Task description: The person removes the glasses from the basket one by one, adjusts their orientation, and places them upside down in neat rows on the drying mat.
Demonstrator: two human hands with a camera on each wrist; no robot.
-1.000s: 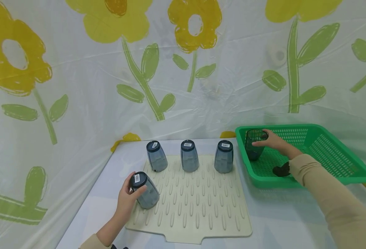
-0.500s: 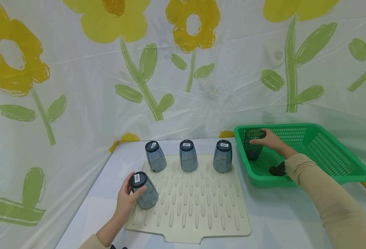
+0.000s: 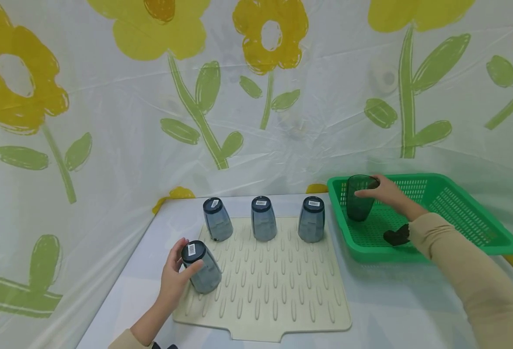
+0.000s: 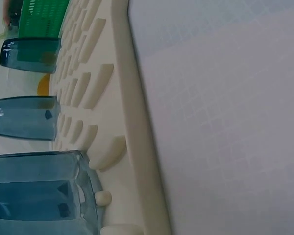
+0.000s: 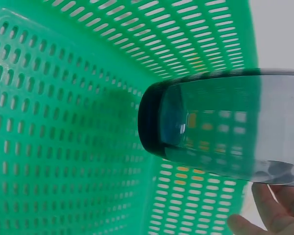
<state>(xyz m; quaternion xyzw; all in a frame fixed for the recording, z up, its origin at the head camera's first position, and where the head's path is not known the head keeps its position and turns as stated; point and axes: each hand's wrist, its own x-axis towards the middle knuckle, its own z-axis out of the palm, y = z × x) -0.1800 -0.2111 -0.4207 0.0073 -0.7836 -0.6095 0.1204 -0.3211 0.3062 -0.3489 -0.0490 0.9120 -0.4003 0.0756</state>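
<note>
My left hand is wrapped around an upside-down blue-grey drinking glass at the front left of a cream drying mat. Its thumb lies along the near side, the fingers behind. My right hand grips another glass near its rim, mouth up, inside the green basket. In the right wrist view that glass shows its thick dark base, with fingertips against its side near the rim. The left wrist view shows glasses but not my left hand.
Three more upside-down glasses line the mat's back edge: left, middle and right. A dark object at my right wrist overlaps the basket. Behind the table hangs a flowered curtain.
My right hand has raised the glass slightly in the basket and shifted it a little rightward. My left hand stays at its glass.
</note>
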